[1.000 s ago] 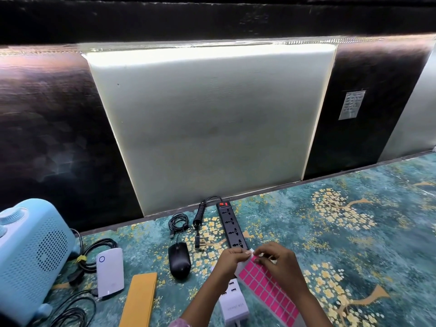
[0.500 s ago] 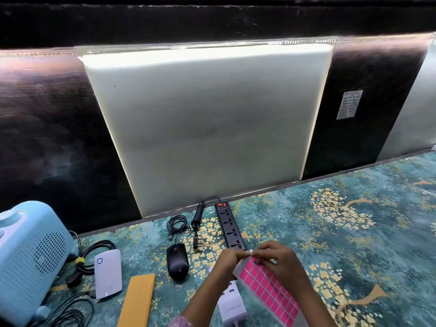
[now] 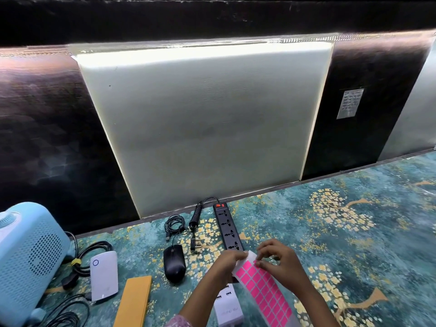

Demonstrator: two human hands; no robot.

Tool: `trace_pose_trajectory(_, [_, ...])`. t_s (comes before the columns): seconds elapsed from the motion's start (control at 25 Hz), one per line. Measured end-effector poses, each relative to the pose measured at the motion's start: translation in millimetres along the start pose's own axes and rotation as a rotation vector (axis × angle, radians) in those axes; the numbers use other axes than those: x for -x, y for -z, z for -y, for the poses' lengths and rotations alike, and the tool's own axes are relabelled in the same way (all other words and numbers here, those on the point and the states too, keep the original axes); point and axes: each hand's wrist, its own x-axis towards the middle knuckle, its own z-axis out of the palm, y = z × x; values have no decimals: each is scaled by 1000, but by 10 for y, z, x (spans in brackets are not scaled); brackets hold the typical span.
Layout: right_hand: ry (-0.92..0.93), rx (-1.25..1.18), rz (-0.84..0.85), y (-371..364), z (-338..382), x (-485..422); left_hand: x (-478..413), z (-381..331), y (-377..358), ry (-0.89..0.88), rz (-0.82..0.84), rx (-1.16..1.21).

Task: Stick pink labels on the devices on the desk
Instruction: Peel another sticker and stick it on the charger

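A strip of pink labels (image 3: 264,289) on white backing hangs between both hands near the bottom centre. My left hand (image 3: 226,264) pinches the strip's upper left edge. My right hand (image 3: 279,261) has its fingertips pinched at the top corner of the strip. Devices lie on the patterned desk: a black power strip (image 3: 227,226) behind the hands, a black mouse (image 3: 174,263), a white charger block (image 3: 227,308) under the strip, a white flat device (image 3: 104,274) and a light blue heater (image 3: 26,258) at the left.
An orange flat case (image 3: 134,300) lies left of the charger. Coiled black cables (image 3: 175,224) and a plug (image 3: 195,244) sit near the wall. More black cords (image 3: 87,256) trail by the heater. A lit white panel (image 3: 207,123) backs the desk.
Both hands keep hold of the label strip in about the same place. My right fingers have shifted slightly at the strip's top corner.
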Motion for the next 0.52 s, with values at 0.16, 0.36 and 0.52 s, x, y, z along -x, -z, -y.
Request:
trace_pose_trajectory(0.16, [-189, -275, -51, 6, -59, 10, -101, 29, -14, -21, -14, 11])
trace_pose_trajectory(0.36, [-336, -438, -1, -34, -184, 25, -188, 83, -94, 2, -38, -14])
trace_pose_trajectory(0.52, [-465, -310, -128, -66, -409, 84, -243, 167, -139, -133, -143, -190])
